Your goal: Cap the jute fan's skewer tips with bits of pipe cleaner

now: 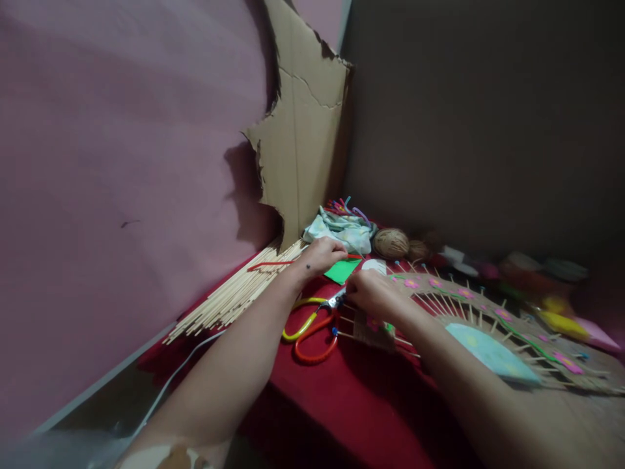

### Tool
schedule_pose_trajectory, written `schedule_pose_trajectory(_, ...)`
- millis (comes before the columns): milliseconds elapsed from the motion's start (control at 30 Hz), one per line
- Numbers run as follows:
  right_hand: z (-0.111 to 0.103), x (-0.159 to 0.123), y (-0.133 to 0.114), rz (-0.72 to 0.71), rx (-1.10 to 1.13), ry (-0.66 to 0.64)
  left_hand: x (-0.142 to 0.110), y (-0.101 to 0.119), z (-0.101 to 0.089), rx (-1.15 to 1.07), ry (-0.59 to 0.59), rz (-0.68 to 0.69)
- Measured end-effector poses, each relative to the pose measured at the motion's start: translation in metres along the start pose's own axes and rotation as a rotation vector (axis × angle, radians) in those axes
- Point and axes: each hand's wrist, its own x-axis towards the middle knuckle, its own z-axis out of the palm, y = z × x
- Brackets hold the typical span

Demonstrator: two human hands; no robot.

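My left hand (325,255) is closed, with its fingers pinched round a red pipe cleaner (271,265) that sticks out on both sides. Just below its fingertips lies a green sheet (342,270). My right hand (367,286) has its fingers curled in, beside the blade end of the scissors; what it pinches, if anything, is hidden. The scissors (312,332), with one yellow and one red handle, lie on the red cloth (322,397). Under my right wrist is a small woven piece (374,332) with sticks and blue-tipped ends.
A bundle of thin wooden sticks (234,293) lies at left by the wall. Torn cardboard (305,130) stands behind. A bag (339,231) with coloured pipe cleaners and a twine ball (390,243) sit at the back. A flower-trimmed stick fan (493,358) fills the right.
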Motion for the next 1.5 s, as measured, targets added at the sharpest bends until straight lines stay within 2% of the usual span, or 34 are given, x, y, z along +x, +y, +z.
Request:
schedule_pose_trajectory(167, -0.007, 0.002, 0.005, 0.028, 0.048, 0.088, -0.002, 0.013, 0.003, 0.013, 0.154, 0.087)
schedule_pose_trajectory(267, -0.020, 0.000, 0.011, 0.055, 0.163, 0.199, -0.003, 0.019, 0.002, -0.154, 0.194, 0.089)
schedule_pose_trajectory(333, -0.030, -0.003, 0.013, 0.074, 0.214, 0.272, -0.005, 0.021, 0.000, -0.366, 0.156, 0.032)
schedule_pose_trajectory(467, -0.046, -0.011, 0.012, 0.116, 0.233, 0.370, -0.009, 0.025, 0.000, -0.762, -0.027, -0.021)
schedule_pose_trajectory(567, -0.050, -0.014, 0.012, 0.116, 0.250, 0.422, -0.011, 0.026, 0.003, -0.947, -0.129, -0.009)
schedule_pose_trajectory(700, -0.051, -0.015, 0.015, 0.115, 0.277, 0.467, -0.012, 0.028, 0.008, -1.086, -0.217, -0.044)
schedule_pose_trajectory(967, -0.055, -0.015, 0.013, 0.180, 0.339, 0.513, -0.015, 0.030, 0.006, -1.171, -0.245, -0.063)
schedule_pose_trajectory(1500, -0.053, -0.016, 0.012, 0.158, 0.305, 0.499, -0.015, 0.027, 0.007, -1.170, -0.304, -0.095)
